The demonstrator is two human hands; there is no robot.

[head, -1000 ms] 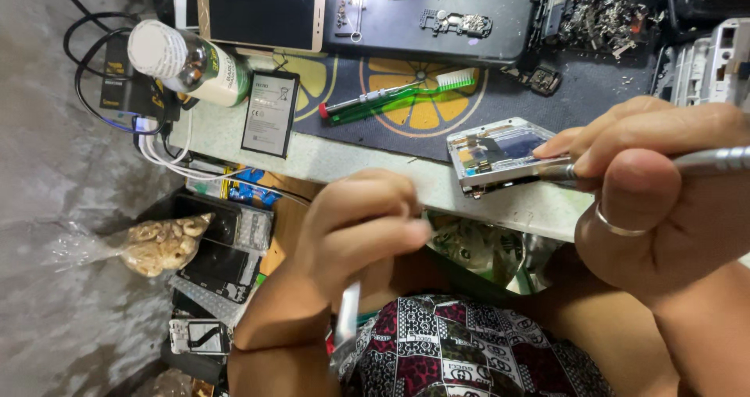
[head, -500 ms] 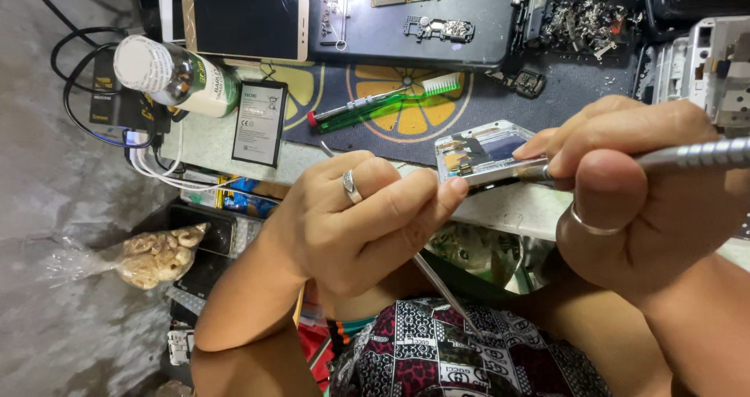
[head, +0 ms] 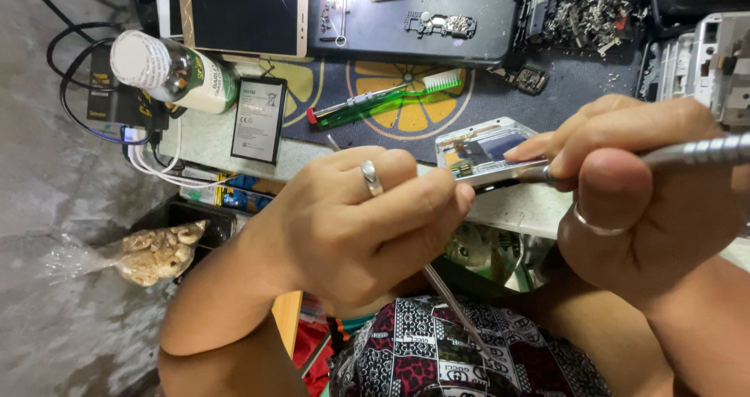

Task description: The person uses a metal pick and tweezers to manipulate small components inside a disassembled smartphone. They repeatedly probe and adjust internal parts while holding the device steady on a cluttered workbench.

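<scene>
My left hand (head: 359,225) is closed around thin metal tweezers (head: 457,311), whose long end slants down over my patterned clothing. A ring sits on one of its fingers. Its fingertips are right beside an opened phone body (head: 480,151) lying at the table's near edge. My right hand (head: 641,194) grips a silver metal-handled tool (head: 695,153), and the tool's tip rests against the phone body's near side. Both hands meet at that phone.
A green toothbrush (head: 383,98) lies on a mat with an orange-slice print. A black phone battery (head: 259,119), a green-labelled bottle (head: 176,73), a gold smartphone (head: 246,14), a heap of small metal parts (head: 594,10), cables (head: 148,159) and a bag of nuts (head: 156,252) surround it.
My left hand has come up from my lap with the tweezers and now sits against the opened phone. My right hand has kept the tool at the phone.
</scene>
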